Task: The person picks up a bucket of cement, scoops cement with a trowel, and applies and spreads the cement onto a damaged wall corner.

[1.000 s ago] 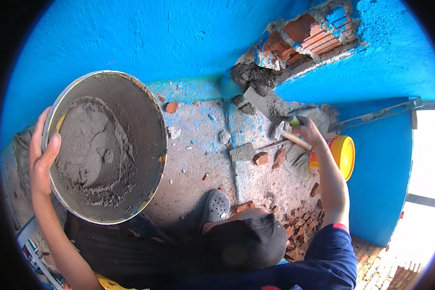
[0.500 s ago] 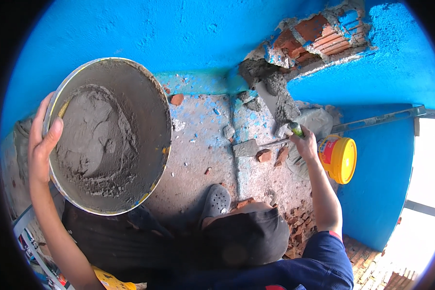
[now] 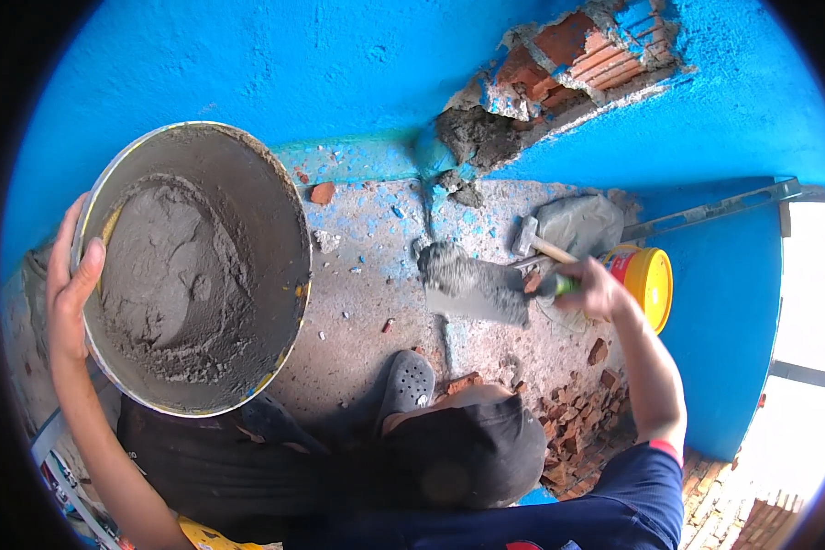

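My left hand (image 3: 75,291) grips the left rim of a large round bucket (image 3: 280,247), its thumb over the edge and the other fingers behind the wall. Wet grey mortar (image 3: 160,266) fills the bucket's bottom, and its open mouth faces me. My right hand (image 3: 596,289) is closed around the green handle of a trowel (image 3: 481,307), somewhat blurred. A lump of mortar rides on the trowel's blade, above the floor. Beyond it, fresh mortar (image 3: 481,137) sits at the lower end of a broken-out hole (image 3: 577,64) in the blue wall, where red hollow brick shows.
A hammer (image 3: 525,236) lies by a crumpled plastic bag (image 3: 577,229). Right of them stands a yellow lidded bucket (image 3: 653,286), near a long metal level (image 3: 706,215) along the wall. Brick rubble (image 3: 577,412) lies right of my knee; a grey clog (image 3: 410,383) is on my foot.
The trowel has swung from near the wall hole back toward me, its blade now pointing left with mortar on it. The hammer shows more fully. The bucket sits slightly lower in view.
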Demonstrator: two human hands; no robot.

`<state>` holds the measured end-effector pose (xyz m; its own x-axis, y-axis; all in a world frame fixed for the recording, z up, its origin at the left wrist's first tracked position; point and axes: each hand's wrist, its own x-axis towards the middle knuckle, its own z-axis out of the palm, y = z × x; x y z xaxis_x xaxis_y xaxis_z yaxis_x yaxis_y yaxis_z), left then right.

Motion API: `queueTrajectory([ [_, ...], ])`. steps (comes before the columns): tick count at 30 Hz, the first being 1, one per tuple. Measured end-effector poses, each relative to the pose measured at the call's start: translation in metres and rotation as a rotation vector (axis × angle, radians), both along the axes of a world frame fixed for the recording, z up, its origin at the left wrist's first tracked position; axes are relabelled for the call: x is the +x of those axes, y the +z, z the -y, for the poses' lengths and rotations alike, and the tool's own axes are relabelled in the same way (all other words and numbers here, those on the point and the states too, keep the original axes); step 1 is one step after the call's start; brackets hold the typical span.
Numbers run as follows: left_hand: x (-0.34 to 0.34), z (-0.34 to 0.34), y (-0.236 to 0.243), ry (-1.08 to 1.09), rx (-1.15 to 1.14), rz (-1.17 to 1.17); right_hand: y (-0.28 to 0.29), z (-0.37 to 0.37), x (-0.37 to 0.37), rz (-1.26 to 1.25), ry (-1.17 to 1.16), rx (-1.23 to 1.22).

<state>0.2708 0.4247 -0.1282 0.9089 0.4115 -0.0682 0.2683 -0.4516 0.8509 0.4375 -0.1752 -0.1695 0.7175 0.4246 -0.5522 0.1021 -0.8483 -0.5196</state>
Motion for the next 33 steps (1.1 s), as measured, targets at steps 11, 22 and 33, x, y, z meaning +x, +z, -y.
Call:
queueTrajectory([
  [11,0.000,-0.002,-0.003,0.013,-0.071,0.017,-0.070,0.053,0.018,-0.169,-0.256,-0.087],
  [22,-0.011,-0.022,-0.011,-0.024,-0.080,0.057,-0.159,0.018,-0.038,-0.063,-0.727,-0.308],
  [33,-0.005,-0.017,-0.008,-0.064,-0.045,0.033,-0.238,-0.074,-0.060,-0.038,-1.191,0.374],
])
